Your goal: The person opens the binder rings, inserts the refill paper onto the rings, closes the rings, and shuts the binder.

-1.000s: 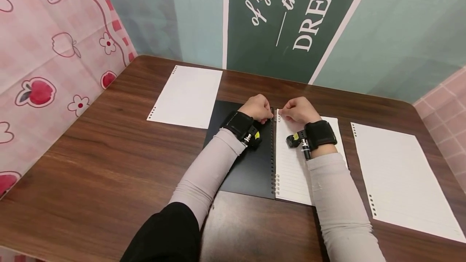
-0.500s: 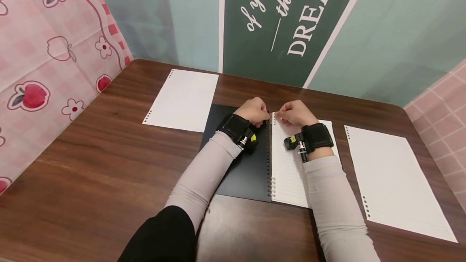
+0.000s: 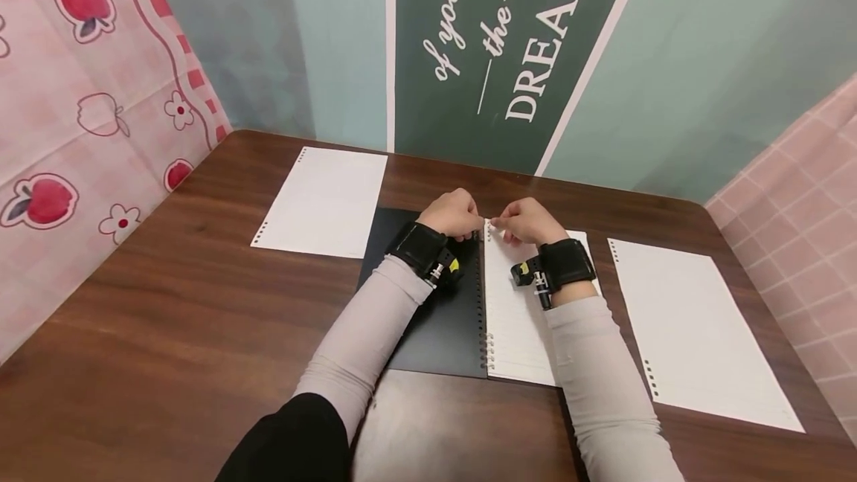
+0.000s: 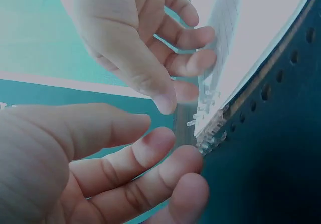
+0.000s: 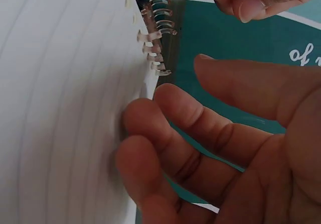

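Note:
An open loose-leaf notebook lies flat, its black cover (image 3: 435,344) on the left and its lined pages (image 3: 518,326) on the right. Both hands are at the far end of its spine. Clear plastic binder rings (image 4: 213,126) there have ends that stand apart. My left hand (image 3: 450,214) is beside these rings, its thumb and fingers loosely bent and apart with nothing between them. Across from it, my right hand (image 3: 529,222) has a similar loose curve, fingertips at the edge of the pages in the right wrist view. Whether they touch the paper I cannot tell.
A loose punched sheet (image 3: 321,203) lies to the left of the notebook. Another punched, lined sheet (image 3: 699,333) lies to the right. The brown wooden table (image 3: 201,318) meets a green lettered backdrop (image 3: 495,58) at the back. Near rings (image 3: 489,352) join the spine's front end.
The head view has shifted, so the table appears lower and further left. Both hands stay at the spine's far end, with only small finger movements.

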The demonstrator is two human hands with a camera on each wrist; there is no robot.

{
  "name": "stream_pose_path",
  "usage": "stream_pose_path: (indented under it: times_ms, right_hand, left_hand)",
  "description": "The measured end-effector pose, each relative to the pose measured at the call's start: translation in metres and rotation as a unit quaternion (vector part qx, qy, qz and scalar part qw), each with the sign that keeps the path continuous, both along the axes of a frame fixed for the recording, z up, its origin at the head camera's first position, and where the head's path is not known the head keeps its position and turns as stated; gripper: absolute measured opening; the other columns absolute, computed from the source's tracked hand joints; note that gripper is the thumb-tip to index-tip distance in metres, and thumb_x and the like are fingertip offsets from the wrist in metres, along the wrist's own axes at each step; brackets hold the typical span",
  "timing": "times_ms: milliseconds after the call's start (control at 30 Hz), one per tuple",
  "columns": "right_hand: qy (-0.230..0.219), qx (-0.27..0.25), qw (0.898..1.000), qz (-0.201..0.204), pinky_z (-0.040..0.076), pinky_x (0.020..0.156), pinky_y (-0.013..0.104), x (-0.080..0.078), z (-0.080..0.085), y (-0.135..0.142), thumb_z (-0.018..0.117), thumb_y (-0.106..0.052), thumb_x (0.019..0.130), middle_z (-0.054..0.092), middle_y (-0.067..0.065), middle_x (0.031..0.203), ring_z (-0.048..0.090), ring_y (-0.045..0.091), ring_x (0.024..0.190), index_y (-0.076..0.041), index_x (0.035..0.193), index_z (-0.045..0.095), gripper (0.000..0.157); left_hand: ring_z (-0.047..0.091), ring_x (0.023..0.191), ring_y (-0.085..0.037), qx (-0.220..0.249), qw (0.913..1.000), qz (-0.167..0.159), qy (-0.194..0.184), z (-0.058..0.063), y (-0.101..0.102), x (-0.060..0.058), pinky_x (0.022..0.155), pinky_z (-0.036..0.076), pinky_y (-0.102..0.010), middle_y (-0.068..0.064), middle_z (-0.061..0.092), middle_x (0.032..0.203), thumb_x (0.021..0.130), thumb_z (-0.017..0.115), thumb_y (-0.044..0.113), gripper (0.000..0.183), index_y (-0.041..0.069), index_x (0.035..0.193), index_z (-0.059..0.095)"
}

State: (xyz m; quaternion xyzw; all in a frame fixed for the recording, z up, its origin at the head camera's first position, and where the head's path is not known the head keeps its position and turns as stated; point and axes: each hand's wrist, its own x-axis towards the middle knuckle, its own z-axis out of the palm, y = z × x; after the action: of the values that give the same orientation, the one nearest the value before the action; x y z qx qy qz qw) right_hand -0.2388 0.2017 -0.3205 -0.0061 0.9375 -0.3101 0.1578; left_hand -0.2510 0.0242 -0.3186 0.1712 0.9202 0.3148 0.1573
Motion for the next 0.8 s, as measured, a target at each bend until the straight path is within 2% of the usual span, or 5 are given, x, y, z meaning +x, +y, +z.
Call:
stream_pose_path:
  times_ms: [133, 300, 433, 567, 800]
  right_hand:
    - [0.001, 0.008, 1.0, 0.008, 0.046, 0.063, 0.03, 0.006, -0.002, 0.002, 0.059, -0.023, 0.1, 0.062, 0.005, 0.067, 0.058, 0.017, 0.064, 0.003, 0.095, 0.065, 0.027]
    - [0.003, 0.017, 1.0, 0.022, 0.045, 0.065, 0.031, 0.011, 0.003, 0.004, 0.058, -0.024, 0.1, 0.063, 0.006, 0.068, 0.059, 0.02, 0.066, 0.002, 0.096, 0.065, 0.027]
    - [0.0, 0.038, 0.998, 0.04, 0.042, 0.064, 0.03, 0.018, 0.005, 0.007, 0.058, -0.026, 0.1, 0.065, 0.007, 0.069, 0.059, 0.021, 0.069, 0.0, 0.1, 0.066, 0.028]
    - [0.008, 0.054, 0.997, 0.057, 0.041, 0.063, 0.03, 0.025, 0.009, 0.008, 0.059, -0.027, 0.1, 0.066, 0.009, 0.07, 0.061, 0.023, 0.071, 0.001, 0.102, 0.066, 0.029]
    - [0.034, 0.068, 0.995, 0.07, 0.039, 0.058, 0.03, 0.041, 0.01, 0.017, 0.059, -0.028, 0.099, 0.067, 0.011, 0.072, 0.057, 0.02, 0.064, 0.0, 0.1, 0.067, 0.029]
  left_hand:
    - [0.061, 0.06, -0.015, -0.014, 0.9999, -0.006, 0.007, -0.003, -0.002, 0.002, 0.054, 0.043, -0.026, 0.002, 0.061, 0.062, 0.093, 0.058, 0.023, 0.022, 0.008, 0.085, 0.072]
    - [0.062, 0.062, -0.017, -0.022, 0.9994, -0.02, 0.017, 0.002, -0.008, 0.004, 0.055, 0.043, -0.027, 0.0, 0.063, 0.065, 0.095, 0.06, 0.027, 0.026, 0.007, 0.085, 0.072]
    - [0.061, 0.06, -0.017, -0.025, 0.9991, -0.028, 0.019, 0.007, -0.011, 0.009, 0.052, 0.041, -0.027, -0.002, 0.065, 0.064, 0.096, 0.061, 0.027, 0.03, 0.009, 0.073, 0.068]
    - [0.054, 0.055, -0.014, -0.026, 0.9982, -0.049, 0.023, 0.01, -0.016, 0.015, 0.05, 0.037, -0.026, -0.001, 0.062, 0.063, 0.097, 0.059, 0.026, 0.037, 0.015, 0.062, 0.057]
    - [0.031, 0.047, -0.011, -0.03, 0.9959, -0.07, 0.05, 0.012, -0.028, 0.026, 0.048, 0.025, -0.025, 0.004, 0.034, 0.052, 0.099, 0.059, 0.024, 0.044, 0.019, 0.057, 0.045]
